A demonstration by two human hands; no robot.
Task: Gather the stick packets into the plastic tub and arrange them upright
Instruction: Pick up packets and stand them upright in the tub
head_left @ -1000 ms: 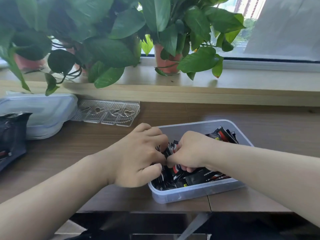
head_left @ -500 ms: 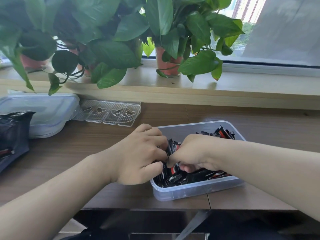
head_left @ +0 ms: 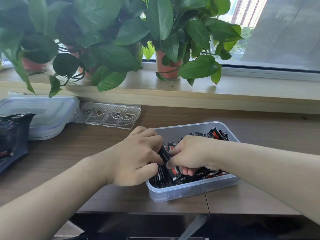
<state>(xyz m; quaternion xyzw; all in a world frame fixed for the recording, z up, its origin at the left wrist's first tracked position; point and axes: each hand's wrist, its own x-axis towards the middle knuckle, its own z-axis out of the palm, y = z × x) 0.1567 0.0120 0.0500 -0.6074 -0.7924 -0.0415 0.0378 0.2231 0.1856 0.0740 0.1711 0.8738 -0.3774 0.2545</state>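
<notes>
The plastic tub [head_left: 192, 192] sits on the wooden counter [head_left: 78, 153] near the front edge, right of centre, and the stick packets [head_left: 217, 133] appear to be inside it already; no loose ones show on the counter around it. Gathering looks finished, then, and the sorting is partly done. At the tub's far right corner a small group stands upright, while along the near wall others lie flat or lean in a jumble.

Both hands work at the tub's left end. The left hand [head_left: 136, 158] curls over the left rim, its grip closed around a black packet [head_left: 164, 154] that stands tilted between the two hands. The right hand [head_left: 190, 155] reaches in from the right, fingers bent down among the packets; its thumb touches the same packet, but whether it truly grasps anything I cannot tell.

What is left, by my judgement, is to stand up the flat packets along the near side and pack the rows together. Far left, a lidded container [head_left: 39, 111], a clear tray [head_left: 110, 116] and a dark bag [head_left: 12, 137] lie untouched.
</notes>
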